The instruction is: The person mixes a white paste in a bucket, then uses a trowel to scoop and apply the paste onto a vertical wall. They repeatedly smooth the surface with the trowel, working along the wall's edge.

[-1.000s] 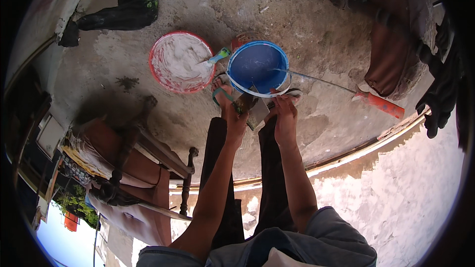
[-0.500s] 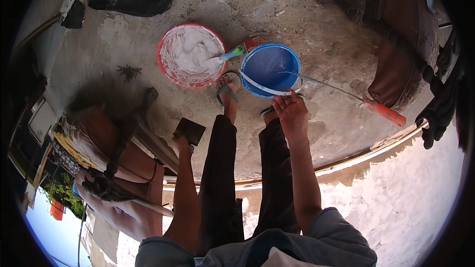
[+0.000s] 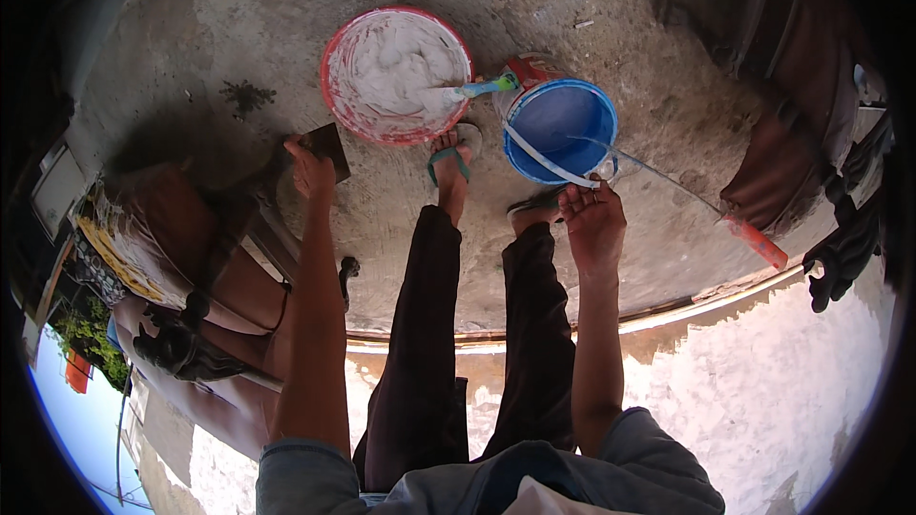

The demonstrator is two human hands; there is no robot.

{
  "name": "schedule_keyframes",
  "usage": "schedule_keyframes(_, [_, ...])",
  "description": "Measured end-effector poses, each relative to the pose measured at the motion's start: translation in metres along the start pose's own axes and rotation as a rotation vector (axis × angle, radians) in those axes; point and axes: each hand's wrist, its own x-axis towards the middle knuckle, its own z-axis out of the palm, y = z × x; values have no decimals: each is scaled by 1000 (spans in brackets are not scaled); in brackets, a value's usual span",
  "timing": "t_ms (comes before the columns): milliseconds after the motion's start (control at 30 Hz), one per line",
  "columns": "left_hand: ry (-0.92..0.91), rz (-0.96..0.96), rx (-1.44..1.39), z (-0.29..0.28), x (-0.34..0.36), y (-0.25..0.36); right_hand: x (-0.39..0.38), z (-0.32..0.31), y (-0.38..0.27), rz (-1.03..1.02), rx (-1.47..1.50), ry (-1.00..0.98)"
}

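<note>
Blue bucket [image 3: 532, 170] holds rod [image 3: 652, 169]; red tub [image 3: 327, 86], paste [image 3: 396, 67].

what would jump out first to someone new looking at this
Probably the red-rimmed basin of thick white paste, upper centre, then the blue bucket to its right, where the right hand touches the white handle. The red-handled tool stands out too, its thin rod reaching leftward to the bucket. On the left, the left hand holds a dark flat plate.
</note>
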Motion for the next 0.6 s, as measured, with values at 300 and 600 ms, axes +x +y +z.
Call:
schedule_keyframes(300, [-99, 21, -539, 21, 88, -94, 1, 14, 2, -20, -22, 24])
schedule_keyframes(600, [-811, -131, -796, -13, 96, 25, -1, -1, 0, -44, -5, 48])
